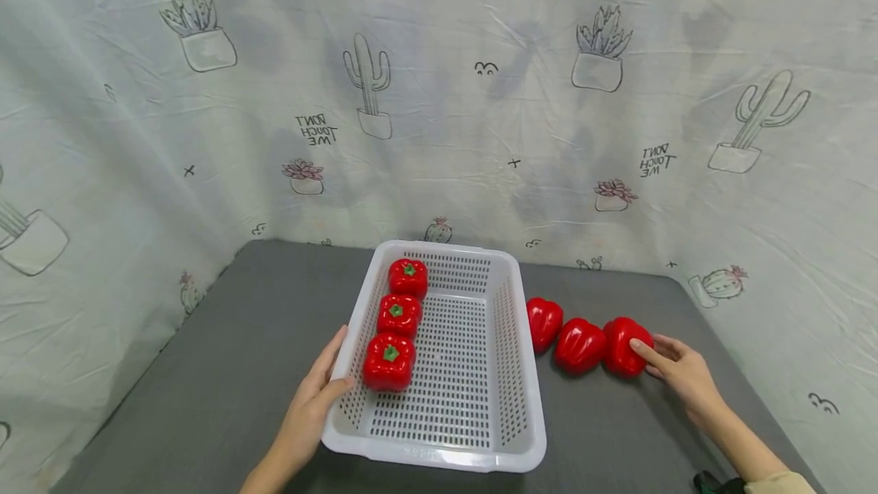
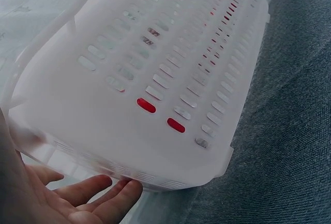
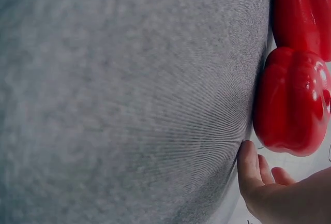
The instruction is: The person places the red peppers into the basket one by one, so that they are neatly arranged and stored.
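Head view. White slotted basket (image 1: 439, 454), above a dark grey table (image 1: 206, 372); whether its base lies flat cannot be told. Contents, in a row along its left side, green stems showing: far red pepper (image 1: 408, 278), middle red pepper (image 1: 399, 315), near red pepper (image 1: 389, 362). On the table, right of the basket: inner red pepper (image 1: 545, 324), partly hidden by the basket; central red pepper (image 1: 580, 346); outer red pepper (image 1: 624, 348), against the central one. Left hand (image 1: 312, 402): grips the basket's left rim, thumb over the edge, fingers mostly concealed. Right hand (image 1: 679, 372): at the outer pepper, thumb spread from fingers and overlapping it; firmness of contact cannot be told. Sleeve (image 1: 778, 485) and dark object (image 1: 713, 483), cut off below; the latter unidentifiable. Curtain (image 1: 439, 136), printed with potted plants; lettering, twice, mirror-reversed: "DON'T TOUCH", third line less legible.

Left wrist view. Basket exterior, slanted, cut off above; red through some slots, outlines indistinct. Bent fingers beneath the rim.

Right wrist view. Two peppers at the right edge, the upper cropped. Relaxed fingers, slightly apart, just beside the lower; thumb unseen.
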A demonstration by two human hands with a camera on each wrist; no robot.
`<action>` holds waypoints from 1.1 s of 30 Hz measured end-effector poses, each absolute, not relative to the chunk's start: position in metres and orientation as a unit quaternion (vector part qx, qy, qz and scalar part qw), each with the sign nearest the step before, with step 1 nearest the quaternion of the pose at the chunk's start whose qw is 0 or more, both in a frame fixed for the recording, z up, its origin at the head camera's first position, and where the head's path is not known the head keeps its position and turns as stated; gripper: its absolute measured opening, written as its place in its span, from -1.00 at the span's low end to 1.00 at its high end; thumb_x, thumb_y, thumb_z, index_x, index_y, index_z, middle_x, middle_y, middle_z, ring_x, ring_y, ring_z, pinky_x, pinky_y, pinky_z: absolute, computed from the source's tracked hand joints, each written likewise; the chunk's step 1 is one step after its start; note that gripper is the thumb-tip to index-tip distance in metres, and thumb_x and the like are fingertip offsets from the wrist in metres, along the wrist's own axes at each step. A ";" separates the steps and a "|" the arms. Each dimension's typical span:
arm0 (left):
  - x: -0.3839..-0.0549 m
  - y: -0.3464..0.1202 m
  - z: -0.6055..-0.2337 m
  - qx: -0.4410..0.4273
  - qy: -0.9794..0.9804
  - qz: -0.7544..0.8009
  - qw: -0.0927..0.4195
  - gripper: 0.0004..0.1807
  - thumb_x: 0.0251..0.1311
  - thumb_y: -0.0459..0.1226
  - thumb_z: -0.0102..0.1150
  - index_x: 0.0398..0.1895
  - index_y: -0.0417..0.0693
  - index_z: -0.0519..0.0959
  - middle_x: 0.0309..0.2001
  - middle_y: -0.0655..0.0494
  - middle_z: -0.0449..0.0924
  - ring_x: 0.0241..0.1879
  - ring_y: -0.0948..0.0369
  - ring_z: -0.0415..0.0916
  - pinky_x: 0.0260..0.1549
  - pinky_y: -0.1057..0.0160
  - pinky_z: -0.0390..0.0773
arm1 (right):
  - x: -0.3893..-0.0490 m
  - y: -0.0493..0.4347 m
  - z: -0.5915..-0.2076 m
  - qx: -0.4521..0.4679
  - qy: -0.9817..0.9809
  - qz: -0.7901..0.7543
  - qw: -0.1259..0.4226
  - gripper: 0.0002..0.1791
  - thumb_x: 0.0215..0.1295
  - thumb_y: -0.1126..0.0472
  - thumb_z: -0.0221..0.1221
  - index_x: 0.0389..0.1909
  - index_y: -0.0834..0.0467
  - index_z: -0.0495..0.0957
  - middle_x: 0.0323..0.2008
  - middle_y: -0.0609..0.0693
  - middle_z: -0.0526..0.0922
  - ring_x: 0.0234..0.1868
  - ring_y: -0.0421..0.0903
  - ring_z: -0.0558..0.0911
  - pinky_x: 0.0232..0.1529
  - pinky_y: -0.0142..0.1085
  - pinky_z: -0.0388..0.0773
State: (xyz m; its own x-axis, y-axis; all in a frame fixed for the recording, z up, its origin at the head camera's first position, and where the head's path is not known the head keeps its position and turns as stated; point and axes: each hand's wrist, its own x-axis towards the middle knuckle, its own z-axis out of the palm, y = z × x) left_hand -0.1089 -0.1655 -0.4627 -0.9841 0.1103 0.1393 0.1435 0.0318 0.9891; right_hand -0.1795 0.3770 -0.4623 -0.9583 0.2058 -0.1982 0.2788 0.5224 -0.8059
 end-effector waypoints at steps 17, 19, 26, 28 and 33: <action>-0.110 -0.166 -0.463 -0.071 -0.731 -0.679 0.005 -0.28 0.39 -0.30 -0.04 0.57 0.16 0.01 0.50 -0.07 0.00 0.32 -0.21 0.18 -0.08 -0.18 0.55 | -0.191 0.369 -0.462 0.122 0.874 -0.469 0.044 0.06 0.30 -0.28 0.15 0.38 0.54 0.07 0.24 0.47 0.31 -0.04 0.02 0.54 -0.17 -0.33 0.61; -0.110 -0.165 -0.463 -0.068 -0.731 -0.679 0.003 -0.28 0.39 -0.30 -0.04 0.57 0.17 0.01 0.50 -0.04 0.01 0.31 -0.20 0.18 -0.08 -0.18 0.55 | -0.192 0.369 -0.462 0.122 0.873 -0.471 0.043 0.04 0.30 -0.28 0.16 0.38 0.53 0.09 0.24 0.46 0.32 -0.06 -0.02 0.54 -0.18 -0.33 0.61; -0.109 -0.165 -0.461 -0.071 -0.730 -0.680 0.004 -0.29 0.40 -0.29 -0.05 0.57 0.18 0.02 0.50 -0.04 0.00 0.32 -0.19 0.16 -0.06 -0.19 0.54 | -0.192 0.371 -0.461 0.122 0.869 -0.479 0.037 -0.01 0.29 -0.22 0.20 0.36 0.52 0.14 0.17 0.41 0.39 -0.16 -0.15 0.54 -0.20 -0.33 0.61; -0.109 -0.165 -0.461 -0.073 -0.729 -0.680 0.004 -0.29 0.40 -0.29 -0.05 0.57 0.16 0.01 0.50 -0.07 -0.01 0.32 -0.22 0.16 -0.08 -0.19 0.55 | -0.192 0.371 -0.462 0.127 0.868 -0.479 0.033 -0.01 0.28 -0.21 0.22 0.36 0.51 0.15 0.15 0.39 0.40 -0.17 -0.15 0.54 -0.21 -0.33 0.61; -0.109 -0.164 -0.461 -0.068 -0.730 -0.680 0.008 -0.28 0.39 -0.30 -0.03 0.57 0.16 0.02 0.50 -0.07 0.00 0.31 -0.23 0.18 -0.11 -0.16 0.57 | -0.190 0.373 -0.462 0.138 0.870 -0.473 0.020 0.00 0.24 -0.22 0.26 0.35 0.50 0.17 0.11 0.37 0.44 -0.19 -0.13 0.55 -0.25 -0.30 0.61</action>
State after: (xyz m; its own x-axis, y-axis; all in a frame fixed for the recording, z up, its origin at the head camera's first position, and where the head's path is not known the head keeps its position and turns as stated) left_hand -0.1088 -0.1644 -0.4610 -0.9906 0.0889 0.1038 0.1099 0.0673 0.9917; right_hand -0.1901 0.3732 -0.4616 -0.9613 0.2207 -0.1650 0.2584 0.5143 -0.8177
